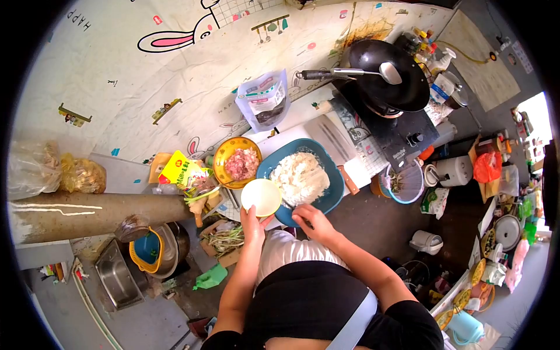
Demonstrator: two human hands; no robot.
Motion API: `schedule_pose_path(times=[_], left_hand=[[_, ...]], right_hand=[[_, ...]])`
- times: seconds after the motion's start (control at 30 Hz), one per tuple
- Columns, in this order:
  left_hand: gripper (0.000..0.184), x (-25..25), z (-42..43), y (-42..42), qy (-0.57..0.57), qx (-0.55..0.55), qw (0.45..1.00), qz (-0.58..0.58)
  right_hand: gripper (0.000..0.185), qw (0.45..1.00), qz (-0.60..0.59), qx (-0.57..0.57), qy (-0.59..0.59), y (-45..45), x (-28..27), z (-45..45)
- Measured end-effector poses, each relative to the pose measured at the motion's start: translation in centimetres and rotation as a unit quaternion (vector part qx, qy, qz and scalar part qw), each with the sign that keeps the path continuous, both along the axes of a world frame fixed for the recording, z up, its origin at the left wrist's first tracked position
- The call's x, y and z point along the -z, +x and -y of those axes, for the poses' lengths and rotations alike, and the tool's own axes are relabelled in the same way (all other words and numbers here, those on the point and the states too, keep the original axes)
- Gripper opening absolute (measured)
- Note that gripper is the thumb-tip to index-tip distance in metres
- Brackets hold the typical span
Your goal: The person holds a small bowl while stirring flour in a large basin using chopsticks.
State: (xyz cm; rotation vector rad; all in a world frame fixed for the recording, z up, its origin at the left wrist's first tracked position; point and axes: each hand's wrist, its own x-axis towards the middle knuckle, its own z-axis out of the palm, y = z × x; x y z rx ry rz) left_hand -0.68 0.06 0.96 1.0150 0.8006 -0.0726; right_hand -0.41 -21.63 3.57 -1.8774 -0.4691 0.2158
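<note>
My left hand (254, 226) grips a small pale bowl (261, 197) with a yellow-green rim, tilted beside the left edge of a blue basin (334, 201). A heap of white flour (300, 178) lies in the basin. Over the basin's near edge, my right hand (315, 223) is closed around a thin, dark, stick-like utensil; its kind is hard to make out, and its tip points at the flour. Behind the small bowl, a yellow-orange bowl (219, 169) holds pink minced meat (241, 164).
A cleaver (326, 140) lies behind the basin. A wok (412, 87) with a ladle (389, 73) across it sits on the stove (402, 131). A seasoning packet (182, 171), a standing pouch (262, 102) and a strainer basket (406, 182) are nearby. A sink (118, 277) is at left.
</note>
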Motion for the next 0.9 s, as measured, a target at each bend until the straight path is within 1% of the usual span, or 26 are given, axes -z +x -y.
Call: schedule_pose_path(times=[0.07,0.1,0.13,0.17,0.23,0.33,0.43,0.47,0.57,0.6,0.63,0.7,0.8,0.9], left_hand=[[0.044,0.0,-0.3,-0.1,0.0,0.003,1.0,0.001],[0.044,0.0,-0.3,-0.1,-0.001,0.004,1.0,0.001],[0.044,-0.1,-0.3,-0.2,-0.001,0.001,1.0,-0.001],[0.044,-0.2,-0.4,-0.2,0.0,-0.005,1.0,-0.003],[0.045,-0.5,-0.4,-0.4,0.003,-0.008,1.0,-0.005],[0.045,-0.5,-0.4,-0.5,0.005,-0.004,1.0,-0.002],[0.045,-0.2,-0.6,-0.8,0.002,-0.001,1.0,-0.003],[0.045,0.0,-0.7,-0.8,-0.001,-0.002,1.0,-0.002],[0.045,0.3,-0.7,-0.9,-0.001,-0.006,1.0,0.003],[0.045,0.4,-0.6,-0.9,-0.001,-0.007,1.0,0.005],[0.044,0.5,-0.5,-0.8,-0.004,-0.004,1.0,0.004],[0.043,0.4,-0.6,-0.7,-0.008,-0.001,1.0,0.002],[0.043,-0.1,-0.5,-0.6,0.003,-0.007,1.0,-0.006],[0.044,0.2,-0.8,-0.7,0.001,-0.002,1.0,0.011]], right_hand=[[0.014,1.0,0.023,-0.002,-0.007,0.2,1.9,0.1],[0.014,0.999,0.034,-0.003,-0.011,0.6,1.8,0.3],[0.014,0.999,0.037,0.024,-0.01,1.0,1.7,0.6],[0.014,0.999,0.015,0.039,-0.033,1.0,1.4,1.1],[0.015,0.998,0.044,0.039,-0.034,0.9,0.6,1.3],[0.014,0.998,0.045,-0.041,-0.003,0.2,1.5,0.2],[0.014,0.997,0.068,-0.034,-0.016,1.1,2.1,-0.1],[0.015,0.998,0.046,0.011,-0.035,1.2,2.1,0.1],[0.016,0.999,0.029,0.027,-0.037,1.5,1.0,0.0],[0.016,0.999,0.032,0.016,-0.006,1.3,1.2,-0.6],[0.016,1.0,0.014,-0.025,0.007,1.4,1.0,-1.0],[0.016,0.998,0.046,-0.042,-0.009,1.5,1.9,-1.9],[0.016,0.999,0.027,0.019,-0.024,1.9,2.2,-0.9],[0.015,0.999,0.028,0.016,-0.022,1.3,1.4,-1.1]])
